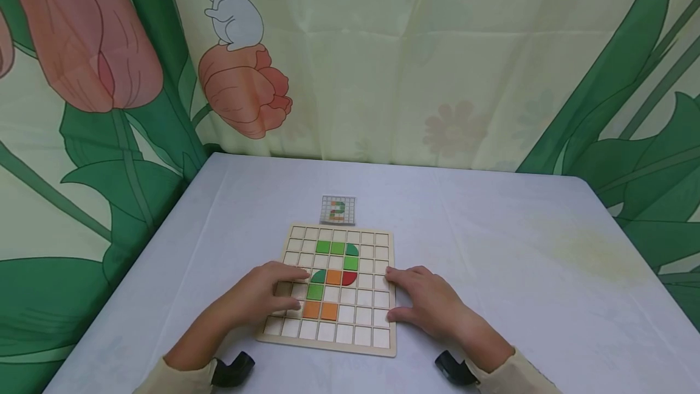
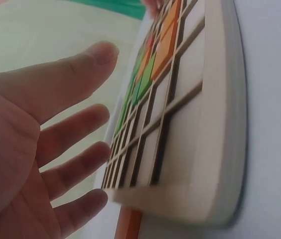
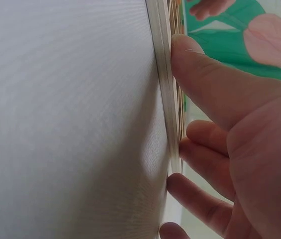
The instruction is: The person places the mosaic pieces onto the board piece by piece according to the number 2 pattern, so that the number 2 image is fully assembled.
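Note:
A wooden grid board (image 1: 339,350) lies flat on the table, with green, orange and red tiles set in some of its squares. Over the board's left side, my left hand (image 1: 257,293) is spread with thumb and fingers apart and nothing between them. In the left wrist view, an orange piece (image 2: 128,224) shows beside the board, below the left fingertips. At the board's right edge is my right hand (image 1: 429,303); in the right wrist view, its thumb (image 3: 188,52) and fingertips lie against that edge. A small card (image 1: 338,210) with a tile pattern lies just behind the board.
A white cloth covers the table (image 1: 519,248). Behind it hangs a curtain (image 1: 372,65) printed with tulips and a white animal. Each wrist wears a black device, one by the left sleeve (image 1: 180,376) and one by the right sleeve (image 1: 514,376).

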